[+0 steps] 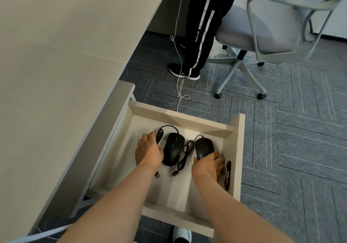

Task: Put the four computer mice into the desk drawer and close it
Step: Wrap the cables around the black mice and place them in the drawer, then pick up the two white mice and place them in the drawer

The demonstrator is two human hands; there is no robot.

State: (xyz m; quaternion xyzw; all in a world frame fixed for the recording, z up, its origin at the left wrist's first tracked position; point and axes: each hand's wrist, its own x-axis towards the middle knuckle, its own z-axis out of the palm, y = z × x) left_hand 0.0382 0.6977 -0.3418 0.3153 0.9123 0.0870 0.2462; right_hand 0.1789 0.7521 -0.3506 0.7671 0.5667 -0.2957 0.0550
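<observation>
The pale wooden desk drawer stands pulled out beside the desk. Two black wired mice lie inside it. My left hand rests against the left mouse, fingers curled at its side and near its coiled cable. My right hand grips the rear of the right mouse. A bundled black cable with a USB plug lies between the two mice. A dark object sits along the drawer's right wall, partly hidden by my right hand.
The beige desk top fills the left. A person's dark trouser leg and shoe stand beyond the drawer, beside a grey swivel chair. A white cable trails over the blue carpet. My white shoe is below the drawer.
</observation>
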